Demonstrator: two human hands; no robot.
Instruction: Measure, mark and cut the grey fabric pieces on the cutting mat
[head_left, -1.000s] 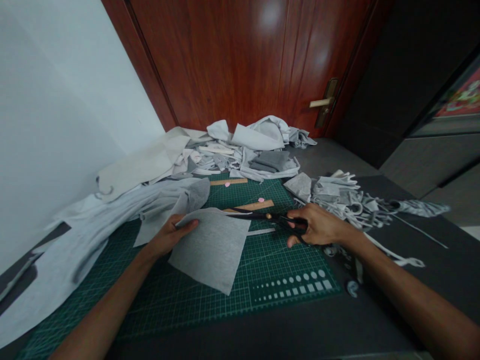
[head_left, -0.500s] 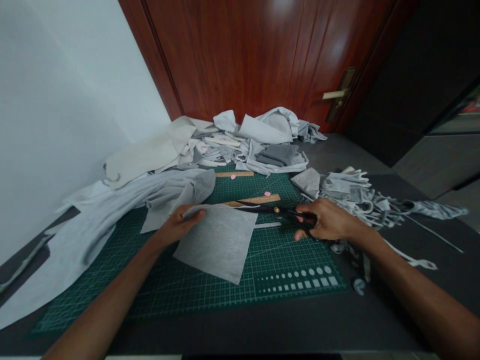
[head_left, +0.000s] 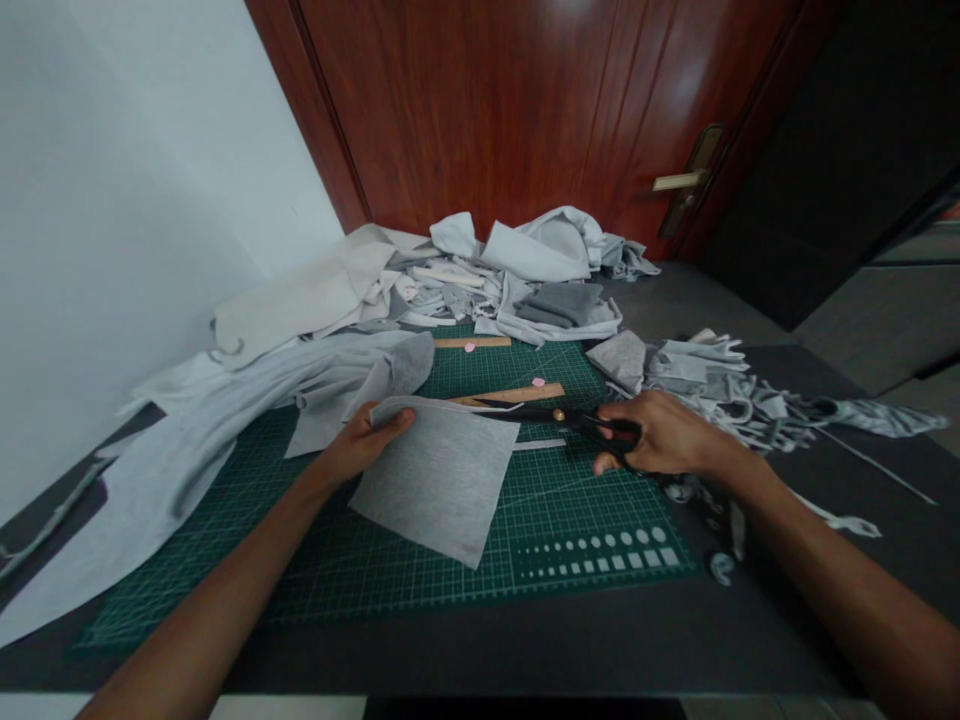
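Note:
My left hand [head_left: 360,445] pinches the far left corner of a grey square of fabric [head_left: 442,480] and holds it slightly lifted over the green cutting mat [head_left: 570,520]. Black scissors [head_left: 559,415] are gripped in my right hand [head_left: 656,435], fingers through the handles. Their blades point left along the far edge of the fabric square. A thin grey cut strip [head_left: 538,444] lies on the mat just below the blades.
Two wooden rulers [head_left: 517,393] [head_left: 472,342] and small pink bits lie at the mat's far side. Heaps of grey and white fabric [head_left: 517,280] sit at the back, a large grey cloth [head_left: 225,420] on the left, cut scraps [head_left: 742,395] on the right. A wooden door [head_left: 525,110] stands behind.
The scissor blades have advanced left along the fabric's far edge, and a thin strip has come away. The view has shifted slightly; both hands stay on the fabric and scissors.

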